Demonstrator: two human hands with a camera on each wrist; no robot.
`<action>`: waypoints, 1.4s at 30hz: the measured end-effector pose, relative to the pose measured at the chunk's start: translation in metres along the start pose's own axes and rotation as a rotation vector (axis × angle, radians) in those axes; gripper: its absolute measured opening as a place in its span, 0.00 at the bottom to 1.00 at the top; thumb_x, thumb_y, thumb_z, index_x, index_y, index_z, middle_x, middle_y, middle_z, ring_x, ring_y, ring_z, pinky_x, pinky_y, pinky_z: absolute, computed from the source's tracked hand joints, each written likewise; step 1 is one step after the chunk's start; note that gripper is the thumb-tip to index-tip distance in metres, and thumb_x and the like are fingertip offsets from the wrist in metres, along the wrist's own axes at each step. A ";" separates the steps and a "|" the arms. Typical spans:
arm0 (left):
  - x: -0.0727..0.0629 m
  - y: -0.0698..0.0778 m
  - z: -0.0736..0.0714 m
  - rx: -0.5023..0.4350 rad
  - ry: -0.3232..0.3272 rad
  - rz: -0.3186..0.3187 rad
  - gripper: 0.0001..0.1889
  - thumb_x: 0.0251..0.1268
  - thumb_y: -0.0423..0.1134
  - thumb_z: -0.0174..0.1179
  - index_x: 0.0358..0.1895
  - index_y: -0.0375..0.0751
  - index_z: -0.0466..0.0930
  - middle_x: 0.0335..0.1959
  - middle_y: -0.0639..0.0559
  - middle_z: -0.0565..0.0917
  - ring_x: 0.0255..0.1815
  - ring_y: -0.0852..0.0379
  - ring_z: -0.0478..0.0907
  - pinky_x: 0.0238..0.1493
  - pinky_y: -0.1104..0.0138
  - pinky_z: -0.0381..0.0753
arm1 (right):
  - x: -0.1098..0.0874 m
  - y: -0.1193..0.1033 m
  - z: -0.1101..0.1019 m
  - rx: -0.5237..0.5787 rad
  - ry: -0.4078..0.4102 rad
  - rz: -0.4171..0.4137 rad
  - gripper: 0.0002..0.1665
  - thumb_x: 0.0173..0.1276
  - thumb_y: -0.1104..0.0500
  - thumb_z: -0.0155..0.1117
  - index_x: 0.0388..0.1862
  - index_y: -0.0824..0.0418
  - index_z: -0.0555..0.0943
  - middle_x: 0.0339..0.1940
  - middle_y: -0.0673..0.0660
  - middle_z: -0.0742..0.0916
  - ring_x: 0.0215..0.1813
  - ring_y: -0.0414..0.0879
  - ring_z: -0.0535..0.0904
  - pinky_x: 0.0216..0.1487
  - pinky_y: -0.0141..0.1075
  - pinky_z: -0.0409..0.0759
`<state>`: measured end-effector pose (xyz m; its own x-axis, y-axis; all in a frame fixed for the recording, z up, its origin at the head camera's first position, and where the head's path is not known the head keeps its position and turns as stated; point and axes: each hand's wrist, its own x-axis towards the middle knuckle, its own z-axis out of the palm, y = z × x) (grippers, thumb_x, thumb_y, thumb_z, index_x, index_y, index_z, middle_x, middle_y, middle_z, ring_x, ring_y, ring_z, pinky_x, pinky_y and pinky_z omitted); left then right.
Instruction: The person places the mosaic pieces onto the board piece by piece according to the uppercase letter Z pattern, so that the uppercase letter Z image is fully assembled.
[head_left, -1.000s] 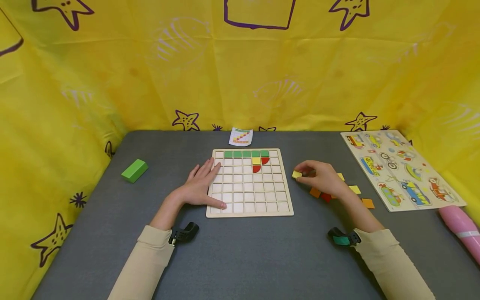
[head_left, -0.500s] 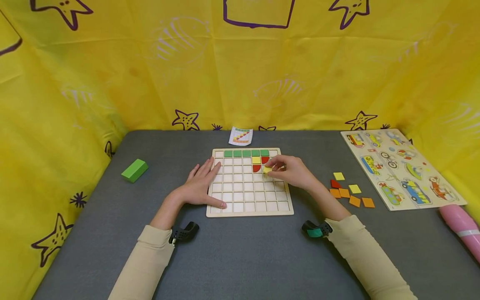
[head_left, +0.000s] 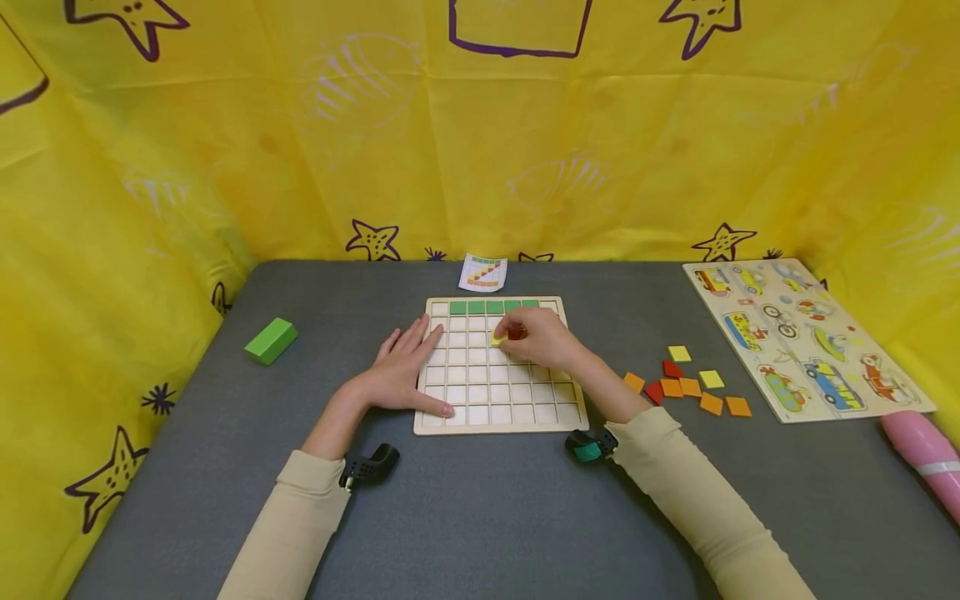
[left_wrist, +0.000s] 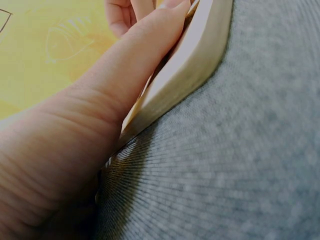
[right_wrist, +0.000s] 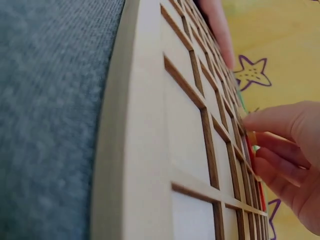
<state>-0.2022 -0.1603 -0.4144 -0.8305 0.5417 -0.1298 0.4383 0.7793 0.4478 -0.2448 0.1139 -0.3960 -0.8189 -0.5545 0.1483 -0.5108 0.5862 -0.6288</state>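
The wooden grid board [head_left: 501, 430] lies flat on the dark table, with a row of green square tiles [head_left: 486, 308] in its top cells. My left hand [head_left: 397, 371] rests on the board's left side, fingers spread and straight; the left wrist view shows its thumb [left_wrist: 150, 40] along the board's edge. Over the upper middle cells, my right hand [head_left: 543, 337] pinches a yellow square tile [head_left: 497, 340] between thumb and fingers. That hand covers the cells to its right. In the right wrist view its fingertips [right_wrist: 257, 120] are right at the grid.
To the board's right lie loose orange tiles [head_left: 711, 403], yellow tiles [head_left: 678, 354] and red tiles [head_left: 654, 392]. A small pattern card [head_left: 482, 273] lies behind the board. A green block [head_left: 271, 342] sits left; a picture puzzle board [head_left: 813, 333] and a pink object [head_left: 915, 442] are right.
My right hand has carried the yellow tile leftward from beside the board to its upper middle cells, now covering the red pieces there. The left hand has stayed put.
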 end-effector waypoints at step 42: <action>-0.001 -0.007 -0.003 -0.099 -0.060 0.058 0.71 0.40 0.67 0.73 0.78 0.34 0.34 0.79 0.41 0.32 0.79 0.47 0.28 0.72 0.47 0.27 | -0.145 0.067 -0.101 -0.136 0.104 0.222 0.12 0.68 0.66 0.61 0.49 0.63 0.85 0.45 0.59 0.87 0.46 0.54 0.82 0.44 0.44 0.80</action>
<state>-0.2056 -0.1675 -0.4145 -0.7814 0.6052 -0.1523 0.4465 0.7126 0.5411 -0.1873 0.2936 -0.3826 -0.9337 -0.3436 0.1003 -0.3402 0.7646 -0.5474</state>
